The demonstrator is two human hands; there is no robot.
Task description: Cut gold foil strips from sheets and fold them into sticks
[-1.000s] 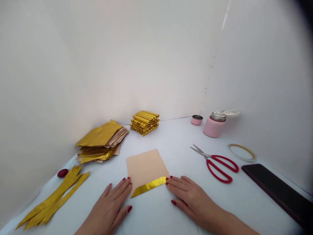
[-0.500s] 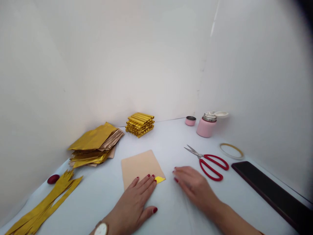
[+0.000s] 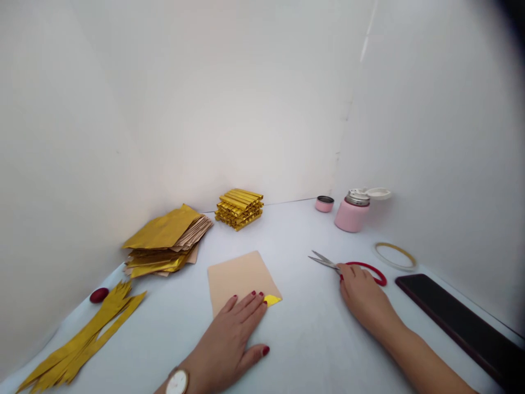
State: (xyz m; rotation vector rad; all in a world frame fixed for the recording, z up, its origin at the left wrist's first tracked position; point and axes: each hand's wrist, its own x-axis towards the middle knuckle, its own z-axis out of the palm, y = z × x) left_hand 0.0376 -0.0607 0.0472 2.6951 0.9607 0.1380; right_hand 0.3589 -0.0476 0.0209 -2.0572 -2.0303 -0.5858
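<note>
A tan paper square [image 3: 241, 273] lies on the white table, with a small yellow piece [image 3: 272, 300] at its right corner. My left hand [image 3: 233, 339] rests flat over the paper's lower edge, fingers stretched out, fingertips beside the yellow piece. Over at the right, my right hand [image 3: 363, 295] is closed on the red handles of the scissors [image 3: 375, 272], which lie on the table with their blades slightly parted and pointing left. Part of the handles is hidden under that hand.
Gold paper sheets [image 3: 164, 230] are piled at the left, above gold strips [image 3: 90, 339] and a dark red oval object [image 3: 99, 295]. Folded gold pieces [image 3: 239, 208] stand at the back. Rightward are a pink bottle [image 3: 351, 215], its lid [image 3: 324, 204], a tape roll [image 3: 396, 256] and a black phone-like slab [image 3: 459, 323].
My right hand has moved right from beside the paper and taken hold of the scissors' handles. My left hand stays on the paper. The view has shifted slightly.
</note>
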